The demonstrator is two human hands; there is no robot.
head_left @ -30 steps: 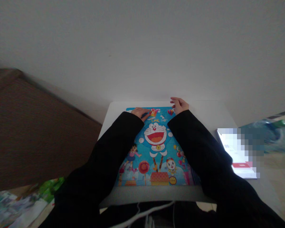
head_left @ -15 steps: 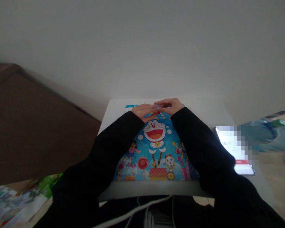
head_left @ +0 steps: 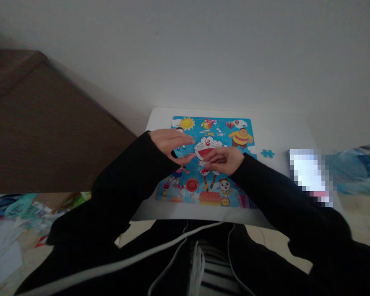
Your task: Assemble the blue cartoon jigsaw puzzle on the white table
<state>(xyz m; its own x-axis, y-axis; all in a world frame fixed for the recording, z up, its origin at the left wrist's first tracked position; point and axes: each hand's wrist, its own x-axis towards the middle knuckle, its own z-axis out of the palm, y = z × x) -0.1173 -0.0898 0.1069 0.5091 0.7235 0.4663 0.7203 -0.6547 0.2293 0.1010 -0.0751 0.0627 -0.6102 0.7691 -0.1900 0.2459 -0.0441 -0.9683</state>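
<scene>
A colourful cartoon jigsaw puzzle [head_left: 214, 135] with a blue background lies flat on a small white table [head_left: 274, 137]. Both my hands hover over its middle, in black sleeves. My left hand [head_left: 171, 144] is above the puzzle's left part, thumb and fingers spread in a loose curve, with nothing in it. My right hand [head_left: 224, 160] is beside it, fingers curled inward towards the left hand; whether it holds anything is hidden. One loose blue puzzle piece [head_left: 267, 153] lies on the table just right of the puzzle, by a gap in its right edge.
A phone with a lit screen [head_left: 310, 174] lies on the table's right side. A brown sofa or bed [head_left: 40, 127] stands to the left, with papers and bags [head_left: 15, 218] on the floor. White cords [head_left: 172, 246] hang over my lap. A pale wall is behind the table.
Both hands have drawn back from the puzzle's far edge to over its middle and lifted. The view tilted, so the puzzle's top and the loose piece now show.
</scene>
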